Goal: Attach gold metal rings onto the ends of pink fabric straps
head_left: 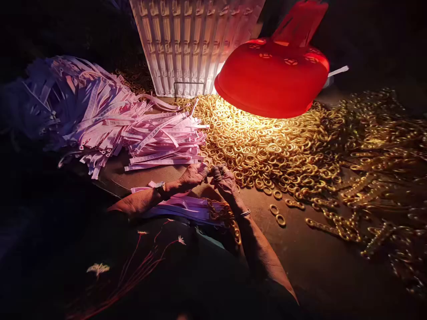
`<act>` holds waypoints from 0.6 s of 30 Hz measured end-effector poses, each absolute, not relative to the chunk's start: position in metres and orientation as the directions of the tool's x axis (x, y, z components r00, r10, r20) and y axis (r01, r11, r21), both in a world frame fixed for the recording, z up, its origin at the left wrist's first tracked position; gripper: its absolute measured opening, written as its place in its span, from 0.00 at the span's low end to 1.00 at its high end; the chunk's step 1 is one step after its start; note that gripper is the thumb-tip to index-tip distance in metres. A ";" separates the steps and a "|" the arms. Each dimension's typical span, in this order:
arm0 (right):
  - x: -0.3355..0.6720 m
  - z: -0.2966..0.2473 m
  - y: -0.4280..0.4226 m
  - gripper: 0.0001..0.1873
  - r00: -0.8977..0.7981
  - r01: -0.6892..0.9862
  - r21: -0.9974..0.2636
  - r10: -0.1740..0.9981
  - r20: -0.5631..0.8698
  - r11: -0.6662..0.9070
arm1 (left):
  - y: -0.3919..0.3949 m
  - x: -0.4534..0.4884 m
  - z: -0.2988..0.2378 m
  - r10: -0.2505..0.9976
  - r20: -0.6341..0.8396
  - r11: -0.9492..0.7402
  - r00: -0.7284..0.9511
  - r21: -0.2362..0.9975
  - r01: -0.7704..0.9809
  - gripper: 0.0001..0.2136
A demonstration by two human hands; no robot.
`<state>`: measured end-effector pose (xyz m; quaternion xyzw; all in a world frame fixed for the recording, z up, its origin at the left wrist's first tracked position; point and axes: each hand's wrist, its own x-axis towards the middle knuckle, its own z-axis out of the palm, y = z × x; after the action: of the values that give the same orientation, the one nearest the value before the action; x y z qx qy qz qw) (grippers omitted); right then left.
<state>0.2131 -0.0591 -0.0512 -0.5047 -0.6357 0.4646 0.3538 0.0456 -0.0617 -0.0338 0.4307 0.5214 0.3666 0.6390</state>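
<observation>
Flowered cloth [133,271], gold rings [267,155] beside right hand [226,181]

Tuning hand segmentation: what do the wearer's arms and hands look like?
Both forearms bare. Left hand: wristwatch-like band at the wrist. Right hand: thin metallic bangle at the wrist. Fingers possibly wrapped; can't tell. Dark garment, pale flowers, red stems.

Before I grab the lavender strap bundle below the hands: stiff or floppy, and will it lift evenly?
Strap bundle is probably floppy: similar straps in the pile bend and curl. Likely lifts unevenly: gold rings bunch and droop at one end, which may sag or swing.
</observation>
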 end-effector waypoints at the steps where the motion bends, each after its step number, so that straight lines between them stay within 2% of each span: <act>1: 0.214 -0.052 -0.058 0.23 -0.256 0.309 -0.951 0.965 -0.060 0.023 | -0.062 0.046 -0.034 0.917 -0.345 0.352 0.199 0.936 0.001 0.12; 4: 0.213 -0.053 -0.058 0.26 -0.233 0.313 -0.950 0.968 -0.088 -0.011 | -0.061 0.045 -0.041 0.896 -0.359 0.377 0.262 0.926 -0.020 0.09; 6: 0.211 -0.055 -0.058 0.25 -0.182 0.366 -0.931 0.982 -0.050 0.021 | -0.060 0.044 -0.046 0.884 -0.374 0.408 0.281 0.910 -0.071 0.07; 8: 0.208 -0.057 -0.060 0.22 -0.131 0.454 -0.884 0.990 0.056 0.110 | -0.058 0.043 -0.050 0.881 -0.391 0.431 0.267 0.895 -0.112 0.08; 12: 0.201 -0.064 -0.063 0.19 -0.065 0.648 -0.701 0.939 0.338 0.298 | -0.057 0.039 -0.045 0.843 -0.436 0.498 0.313 0.853 -0.154 0.13; 14: 0.198 -0.066 -0.065 0.18 -0.058 0.671 -0.661 0.913 0.404 0.336 | -0.058 0.036 -0.041 0.811 -0.458 0.541 0.364 0.825 -0.166 0.14; 16: 0.195 -0.062 -0.064 0.18 -0.039 0.606 -0.717 0.913 0.406 0.345 | -0.059 0.032 -0.037 0.792 -0.474 0.569 0.385 0.802 -0.182 0.14; 18: 0.196 -0.054 -0.059 0.17 0.003 0.414 -0.862 0.947 0.322 0.292 | -0.059 0.030 -0.033 0.791 -0.478 0.581 0.381 0.783 -0.224 0.16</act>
<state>0.1957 -0.0589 -0.0538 -0.5249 -0.6482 0.2803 0.4752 0.0301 -0.0590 -0.0329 0.3169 0.4474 0.3305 0.7682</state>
